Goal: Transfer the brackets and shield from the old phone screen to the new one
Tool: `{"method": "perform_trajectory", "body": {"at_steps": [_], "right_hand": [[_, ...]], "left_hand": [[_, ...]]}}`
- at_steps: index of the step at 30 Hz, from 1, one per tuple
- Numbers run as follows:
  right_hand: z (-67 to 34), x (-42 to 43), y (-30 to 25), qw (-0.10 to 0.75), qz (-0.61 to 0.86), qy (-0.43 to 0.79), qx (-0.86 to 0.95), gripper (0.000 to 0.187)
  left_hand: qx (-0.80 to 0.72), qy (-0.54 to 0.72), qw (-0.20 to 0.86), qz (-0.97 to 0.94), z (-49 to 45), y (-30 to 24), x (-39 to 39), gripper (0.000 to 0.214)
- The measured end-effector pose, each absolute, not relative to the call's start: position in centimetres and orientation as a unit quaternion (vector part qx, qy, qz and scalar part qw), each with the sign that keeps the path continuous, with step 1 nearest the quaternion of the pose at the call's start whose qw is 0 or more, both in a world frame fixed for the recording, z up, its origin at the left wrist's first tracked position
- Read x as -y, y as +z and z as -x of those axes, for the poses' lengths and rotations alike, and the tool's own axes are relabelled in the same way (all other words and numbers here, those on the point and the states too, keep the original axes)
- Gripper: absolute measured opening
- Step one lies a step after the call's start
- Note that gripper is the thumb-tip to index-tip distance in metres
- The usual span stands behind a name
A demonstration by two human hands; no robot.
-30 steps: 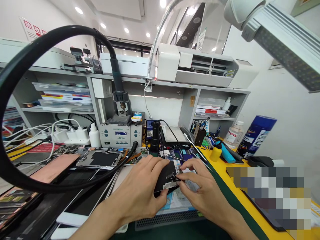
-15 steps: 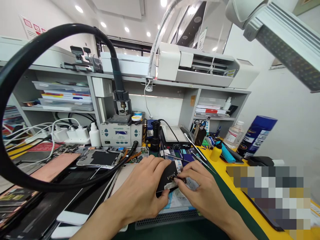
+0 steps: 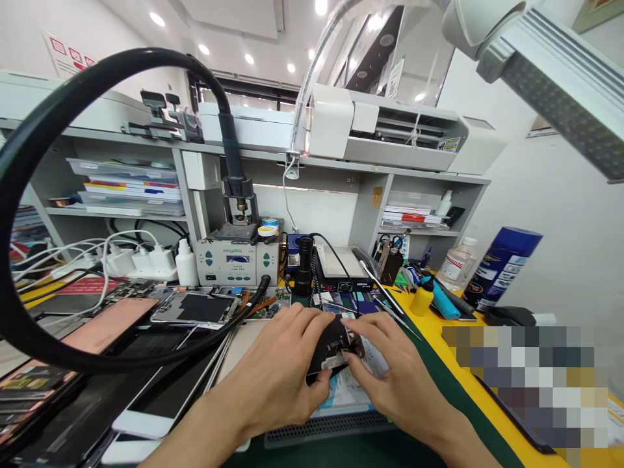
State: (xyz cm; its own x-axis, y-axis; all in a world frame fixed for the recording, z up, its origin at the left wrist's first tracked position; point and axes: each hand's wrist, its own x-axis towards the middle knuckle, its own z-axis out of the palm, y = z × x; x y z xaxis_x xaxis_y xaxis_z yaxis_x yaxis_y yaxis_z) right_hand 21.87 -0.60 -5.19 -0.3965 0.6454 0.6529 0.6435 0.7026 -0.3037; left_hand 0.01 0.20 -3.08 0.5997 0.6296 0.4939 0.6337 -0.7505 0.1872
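Near the middle of the bench, my left hand (image 3: pixel 287 367) grips a thin black phone screen (image 3: pixel 322 348), fingers over its far edge and thumb below. Small dark and metallic parts, seemingly a flex cable, lie at the screen's right end. There my right hand (image 3: pixel 392 364) is curled, thumb and forefinger on either side of those parts. The exact contact of its fingertips is partly hidden. Under the hands lies a pale blue-and-white packet (image 3: pixel 351 390).
A hot-air station (image 3: pixel 236 263) with a thick black hose (image 3: pixel 112 62) stands at back left. Phone panels (image 3: pixel 104 325) cover the left side. Behind my hands is a black microscope-like tube (image 3: pixel 305 266). Bottles and a blue spray can (image 3: pixel 502 266) stand right.
My right thumb and forefinger have spread a little apart at the screen's end. The screen has tilted slightly, and my left hand keeps its grip.
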Motion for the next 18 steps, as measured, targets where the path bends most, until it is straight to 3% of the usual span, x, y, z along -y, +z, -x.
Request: {"method": "perform_trajectory", "body": {"at_steps": [18], "right_hand": [[-22.01,1.0,-5.19,0.364,0.354,0.026,0.861,0.026]], "left_hand": [[0.361,-0.266,-0.002,0.894,0.01,-2.81,0.12,0.051]]}}
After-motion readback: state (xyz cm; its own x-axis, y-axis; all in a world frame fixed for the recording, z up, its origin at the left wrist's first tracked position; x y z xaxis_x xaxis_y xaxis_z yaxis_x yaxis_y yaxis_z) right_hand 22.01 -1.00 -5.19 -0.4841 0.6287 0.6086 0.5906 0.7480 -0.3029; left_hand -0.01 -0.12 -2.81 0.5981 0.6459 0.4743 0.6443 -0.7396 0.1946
